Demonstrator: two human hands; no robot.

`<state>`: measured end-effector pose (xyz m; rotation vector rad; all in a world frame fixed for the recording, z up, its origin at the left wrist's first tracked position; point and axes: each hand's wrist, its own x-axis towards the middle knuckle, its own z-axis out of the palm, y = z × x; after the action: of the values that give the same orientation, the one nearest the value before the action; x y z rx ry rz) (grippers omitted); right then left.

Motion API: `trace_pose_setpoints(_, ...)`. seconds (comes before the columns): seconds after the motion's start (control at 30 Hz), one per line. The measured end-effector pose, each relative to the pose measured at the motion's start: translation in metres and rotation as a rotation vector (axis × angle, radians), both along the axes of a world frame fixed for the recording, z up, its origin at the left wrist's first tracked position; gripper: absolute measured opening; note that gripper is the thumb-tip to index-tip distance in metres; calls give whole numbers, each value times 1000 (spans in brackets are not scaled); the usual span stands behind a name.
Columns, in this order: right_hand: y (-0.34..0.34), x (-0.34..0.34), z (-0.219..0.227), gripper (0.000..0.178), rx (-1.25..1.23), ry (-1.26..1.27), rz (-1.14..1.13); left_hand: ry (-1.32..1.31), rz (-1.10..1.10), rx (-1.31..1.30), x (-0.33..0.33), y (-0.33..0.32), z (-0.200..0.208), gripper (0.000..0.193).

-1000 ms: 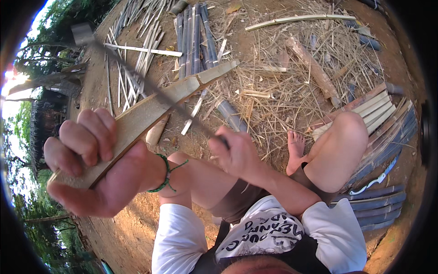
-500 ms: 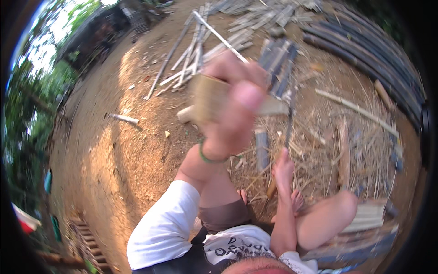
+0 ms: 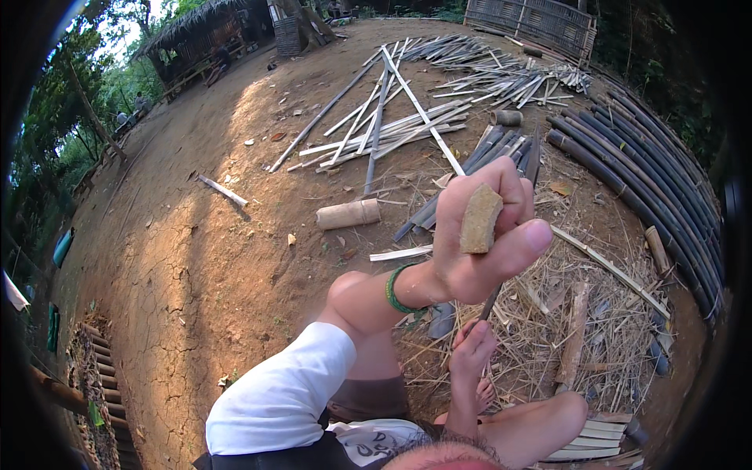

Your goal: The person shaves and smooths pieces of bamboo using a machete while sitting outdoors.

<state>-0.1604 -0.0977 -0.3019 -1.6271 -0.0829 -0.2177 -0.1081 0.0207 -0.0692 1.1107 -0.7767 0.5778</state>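
My left hand (image 3: 462, 270) is raised in the middle of the view, fingers curled round a small tan sharpening stone (image 3: 480, 219). A green band (image 3: 398, 291) circles that wrist. Lower down, my right hand (image 3: 472, 348) is closed on the handle of a machete, which its fingers largely hide. The machete's long dark blade (image 3: 534, 157) points away from me, passing behind my left hand, which covers its middle stretch. Whether the stone touches the blade I cannot tell. My bent knees flank the right forearm.
Split bamboo strips (image 3: 384, 133) lie ahead on bare earth. Dark bamboo poles (image 3: 634, 188) are stacked at the right. Pale shavings (image 3: 548, 329) litter the ground by my right foot. A short bamboo section (image 3: 348, 215) lies beyond my left knee; a thatched hut (image 3: 204, 47) stands far left.
My left hand has moved right and slightly lower with the stone, now in front of the blade. The right hand has come a little nearer, still on the machete. The view has tilted up.
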Motion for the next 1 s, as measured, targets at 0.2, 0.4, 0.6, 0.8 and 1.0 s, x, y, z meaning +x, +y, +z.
trace_pose_setpoints(0.2, -39, 39, -105, 58, 200, 651, -128, 7, -28, -8, -3, 6, 6, 32)
trace_pose_setpoints(0.4, -17, 25, -119, 52, 130, 622, -128, 13, -17, -17, -1, 7, 2, 32)
trace_pose_setpoints(0.6, -21, 26, -133, 31, 23, 572, -95, -4, 1, -37, 10, 17, 8, 31)
trace_pose_setpoints(0.8, -12, 29, -123, 27, 35, 612, -163, 8, -42, -63, 13, 15, 7, 34)
trace_pose_setpoints(1.0, -12, 35, -156, 28, -11, 567, -176, 36, -52, -98, 8, 14, 9, 41)
